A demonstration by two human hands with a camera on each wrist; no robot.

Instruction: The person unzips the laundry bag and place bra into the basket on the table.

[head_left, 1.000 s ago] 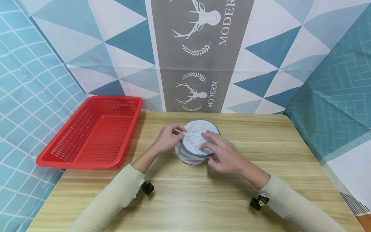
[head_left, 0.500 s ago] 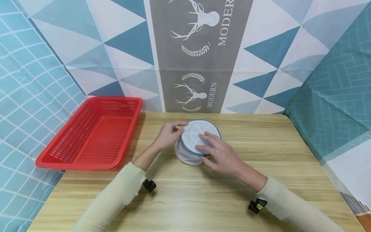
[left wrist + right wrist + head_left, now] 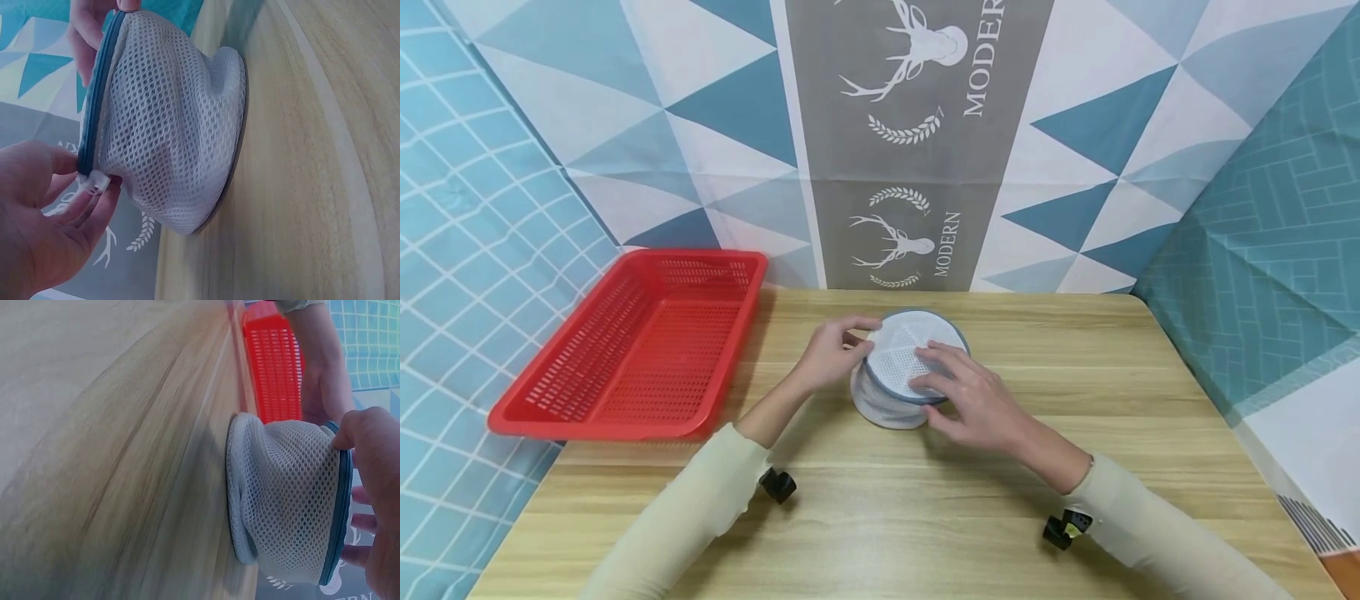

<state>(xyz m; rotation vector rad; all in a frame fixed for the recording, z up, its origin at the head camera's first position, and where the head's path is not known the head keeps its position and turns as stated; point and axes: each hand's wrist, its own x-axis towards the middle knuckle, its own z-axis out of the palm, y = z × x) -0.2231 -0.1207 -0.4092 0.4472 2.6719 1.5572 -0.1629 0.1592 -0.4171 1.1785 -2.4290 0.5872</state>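
Observation:
A round white mesh laundry bag (image 3: 897, 360) stands on the wooden table, its blue-edged top tilted over a flat base. My left hand (image 3: 832, 357) pinches the left edge of the top; in the left wrist view, its fingers are at the end of the blue zipper (image 3: 100, 94), by a small white tab (image 3: 95, 182). On the other side my right hand (image 3: 976, 402) holds the rim, fingers spread over the mesh top and thumb below the edge. The right wrist view shows that thumb (image 3: 351, 430) against the mesh side (image 3: 290, 500), which is creased near the base.
A red plastic basket (image 3: 718, 400) with slotted walls stands at the table's left, beside a blue tiled-pattern wall cover (image 3: 482, 275). Behind the table (image 3: 880, 533) hangs a patterned backdrop (image 3: 895, 167). Each wrist carries a small black device (image 3: 777, 485).
My right hand has shifted slightly left, its thumb moving in under the rim. The bag's top has tipped a little, and more of its base shows. My left hand stays at the left edge.

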